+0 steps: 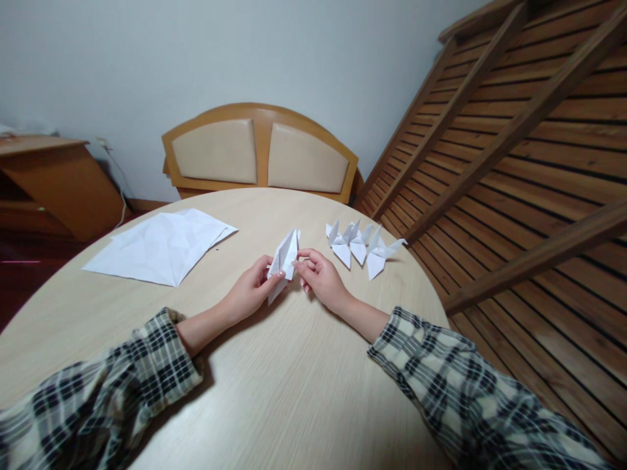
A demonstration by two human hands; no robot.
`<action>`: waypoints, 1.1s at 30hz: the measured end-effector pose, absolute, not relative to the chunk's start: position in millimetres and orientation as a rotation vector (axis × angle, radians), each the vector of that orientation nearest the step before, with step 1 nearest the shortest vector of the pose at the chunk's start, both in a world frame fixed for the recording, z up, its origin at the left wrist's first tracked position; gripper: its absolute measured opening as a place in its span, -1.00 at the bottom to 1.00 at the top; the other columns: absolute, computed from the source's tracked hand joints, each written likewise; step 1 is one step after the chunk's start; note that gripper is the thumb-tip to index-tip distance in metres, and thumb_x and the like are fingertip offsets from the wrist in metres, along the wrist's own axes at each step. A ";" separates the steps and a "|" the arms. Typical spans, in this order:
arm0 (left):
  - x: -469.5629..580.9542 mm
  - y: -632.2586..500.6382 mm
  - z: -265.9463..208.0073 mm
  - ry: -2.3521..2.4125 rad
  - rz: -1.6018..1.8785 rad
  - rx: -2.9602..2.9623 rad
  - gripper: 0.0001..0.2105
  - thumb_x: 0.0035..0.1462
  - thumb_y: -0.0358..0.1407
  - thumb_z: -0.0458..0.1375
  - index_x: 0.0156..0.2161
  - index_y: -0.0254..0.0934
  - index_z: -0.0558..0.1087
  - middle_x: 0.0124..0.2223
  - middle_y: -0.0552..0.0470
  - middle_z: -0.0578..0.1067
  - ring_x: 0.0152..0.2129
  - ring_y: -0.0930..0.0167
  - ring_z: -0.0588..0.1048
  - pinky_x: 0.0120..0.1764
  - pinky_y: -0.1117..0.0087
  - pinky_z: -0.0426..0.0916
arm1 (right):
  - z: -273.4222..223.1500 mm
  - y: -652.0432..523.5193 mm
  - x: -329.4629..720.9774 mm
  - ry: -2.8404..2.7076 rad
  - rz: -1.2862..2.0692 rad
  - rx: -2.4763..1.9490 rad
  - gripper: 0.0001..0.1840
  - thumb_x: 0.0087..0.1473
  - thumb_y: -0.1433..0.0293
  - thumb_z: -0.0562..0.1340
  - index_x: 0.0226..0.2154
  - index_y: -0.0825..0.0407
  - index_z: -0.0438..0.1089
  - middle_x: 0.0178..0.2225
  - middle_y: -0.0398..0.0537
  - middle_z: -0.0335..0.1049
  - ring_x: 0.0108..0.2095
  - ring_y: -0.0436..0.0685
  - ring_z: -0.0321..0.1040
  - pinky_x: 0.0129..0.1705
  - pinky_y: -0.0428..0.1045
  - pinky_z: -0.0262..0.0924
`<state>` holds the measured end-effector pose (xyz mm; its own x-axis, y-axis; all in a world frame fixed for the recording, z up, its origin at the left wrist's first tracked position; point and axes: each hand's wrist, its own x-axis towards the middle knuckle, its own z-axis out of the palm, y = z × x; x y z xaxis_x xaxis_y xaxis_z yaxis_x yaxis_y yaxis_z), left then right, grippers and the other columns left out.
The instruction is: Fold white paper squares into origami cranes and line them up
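Between my hands, a little above the table, is a piece of folded white paper [285, 251] with long narrow points. My left hand [251, 287] grips its lower left side, the thumb lying across the front. The thumb and fingers of my right hand [321, 277] pinch its right edge. To the right of my right hand stand three folded white paper cranes [377, 254] in a close row. On the left side of the table lie creased white paper sheets [159, 248], overlapping one another.
The round pale wooden table [294, 391] fills the foreground. Behind it stands a wooden headboard [262, 150] with two cream panels, against a light wall. A slatted wooden frame [529, 156] leans at the right. A brown desk [53, 183] is at the far left.
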<state>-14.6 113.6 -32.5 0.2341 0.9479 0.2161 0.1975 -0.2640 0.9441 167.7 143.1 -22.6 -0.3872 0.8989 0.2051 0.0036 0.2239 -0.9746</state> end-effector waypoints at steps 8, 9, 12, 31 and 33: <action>-12.6 116.2 -30.8 1.007 1.120 1.638 -0.59 0.12 -0.07 0.18 -0.04 -0.33 0.37 -0.14 -0.11 0.54 -0.28 0.30 0.52 -0.29 0.33 0.41 | -26.9 139.8 165.5 -1.675 1.337 -0.783 -0.61 0.07 0.26 0.27 -0.08 -0.03 0.20 -0.55 -0.36 0.15 -0.66 -0.10 0.10 -0.66 -0.16 0.00; -12.4 116.4 -30.7 0.996 1.119 1.620 -0.59 0.12 -0.08 0.20 -0.03 -0.33 0.37 -0.14 -0.11 0.54 -0.28 0.30 0.52 -0.29 0.34 0.41 | -26.7 139.5 165.4 -1.675 1.329 -0.795 -0.62 0.07 0.26 0.27 -0.08 -0.03 0.20 -0.53 -0.35 0.14 -0.65 -0.10 0.10 -0.66 -0.15 0.00; -12.0 116.5 -30.9 0.963 1.106 1.569 -0.61 0.10 -0.10 0.23 -0.06 -0.33 0.39 -0.22 -0.04 0.53 -0.39 0.39 0.49 -0.37 0.40 0.36 | -24.8 139.2 165.3 -1.676 1.278 -0.822 -0.67 0.06 0.32 0.27 -0.11 -0.02 0.23 -0.48 -0.30 0.13 -0.58 -0.08 0.10 -0.58 -0.13 0.02; -15.4 114.2 -24.5 0.880 1.065 1.396 -0.76 0.13 -0.17 0.19 -0.19 -0.31 0.44 -0.45 0.12 0.35 -0.55 0.50 0.26 -0.47 0.47 0.17 | -30.8 145.9 166.4 -1.718 1.140 -0.719 -0.87 0.05 0.43 0.24 -0.27 0.01 0.41 -0.36 -0.16 0.29 -0.38 0.00 0.20 -0.30 -0.05 0.14; -15.4 114.7 -25.6 0.865 1.073 1.354 -0.78 0.12 -0.18 0.20 -0.22 -0.31 0.43 -0.47 0.12 0.34 -0.56 0.51 0.25 -0.48 0.47 0.15 | -27.8 142.9 166.5 -1.720 1.179 -0.742 -0.89 0.07 0.41 0.23 -0.27 0.01 0.40 -0.38 -0.17 0.30 -0.40 0.00 0.21 -0.33 -0.06 0.15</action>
<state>-15.4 114.7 -25.6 0.3112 0.9442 0.1074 -0.0946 -0.0817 0.9922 166.5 142.9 -27.8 -0.4194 0.8430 0.3368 -0.0098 0.3668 -0.9303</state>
